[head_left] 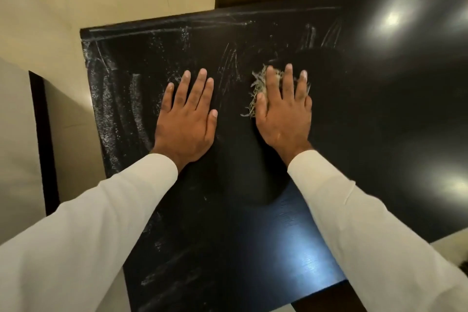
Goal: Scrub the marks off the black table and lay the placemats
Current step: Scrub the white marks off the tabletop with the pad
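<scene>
Head view: straight fingers (287, 81) of right hand (283, 119) press scrubber (259, 85), lengthwise away from the person; left hand (186, 119) flat on black table (379, 109).

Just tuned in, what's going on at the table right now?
A person is working on the black table. The right hand presses a frayed scrubber flat against the top. The left hand lies flat beside it, apart from the scrubber. White marks streak the left side and far edge, and the right side looks clean and glossy. Scrubbing is not finished.
</scene>
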`<state>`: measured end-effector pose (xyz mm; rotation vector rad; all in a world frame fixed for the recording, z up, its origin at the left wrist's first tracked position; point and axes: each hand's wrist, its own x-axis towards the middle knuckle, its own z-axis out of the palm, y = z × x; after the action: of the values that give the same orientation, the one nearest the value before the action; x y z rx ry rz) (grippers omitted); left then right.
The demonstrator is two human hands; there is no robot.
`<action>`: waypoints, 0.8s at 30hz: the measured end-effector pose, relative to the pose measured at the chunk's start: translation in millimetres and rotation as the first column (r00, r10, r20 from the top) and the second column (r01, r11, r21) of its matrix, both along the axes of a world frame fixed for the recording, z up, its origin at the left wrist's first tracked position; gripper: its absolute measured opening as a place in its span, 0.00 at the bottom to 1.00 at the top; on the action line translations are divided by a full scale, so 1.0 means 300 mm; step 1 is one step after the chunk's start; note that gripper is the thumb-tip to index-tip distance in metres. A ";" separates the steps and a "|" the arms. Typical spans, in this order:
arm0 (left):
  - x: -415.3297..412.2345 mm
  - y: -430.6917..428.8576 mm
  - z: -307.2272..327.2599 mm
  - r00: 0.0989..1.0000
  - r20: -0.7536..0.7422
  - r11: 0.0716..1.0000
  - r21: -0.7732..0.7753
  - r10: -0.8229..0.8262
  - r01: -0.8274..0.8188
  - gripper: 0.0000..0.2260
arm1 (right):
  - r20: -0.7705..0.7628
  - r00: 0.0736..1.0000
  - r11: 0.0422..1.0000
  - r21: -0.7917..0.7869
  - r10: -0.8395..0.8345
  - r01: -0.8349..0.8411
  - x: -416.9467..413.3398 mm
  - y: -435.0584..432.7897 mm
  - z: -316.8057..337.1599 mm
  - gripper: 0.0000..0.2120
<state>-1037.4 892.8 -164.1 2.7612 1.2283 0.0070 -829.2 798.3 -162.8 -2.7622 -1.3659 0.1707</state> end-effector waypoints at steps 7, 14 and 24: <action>0.000 0.004 0.008 1.000 0.003 1.000 -0.012 -0.006 0.006 0.32 | -0.044 0.994 0.994 -0.020 0.103 -0.104 -0.224 -0.031 0.019 0.32; 0.003 0.004 0.001 1.000 0.003 1.000 -0.023 0.000 0.000 0.31 | -0.030 0.990 0.990 0.037 0.134 -0.133 -0.028 0.216 -0.001 0.32; 0.010 0.008 0.010 1.000 -0.014 0.999 -0.044 0.005 -0.006 0.32 | -0.076 0.997 1.000 -0.013 -0.001 0.000 -0.086 0.027 0.028 0.32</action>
<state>-1034.3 895.1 -161.0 2.7249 1.2240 -0.0390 -855.0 806.4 -154.4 -2.7356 -1.3510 0.2823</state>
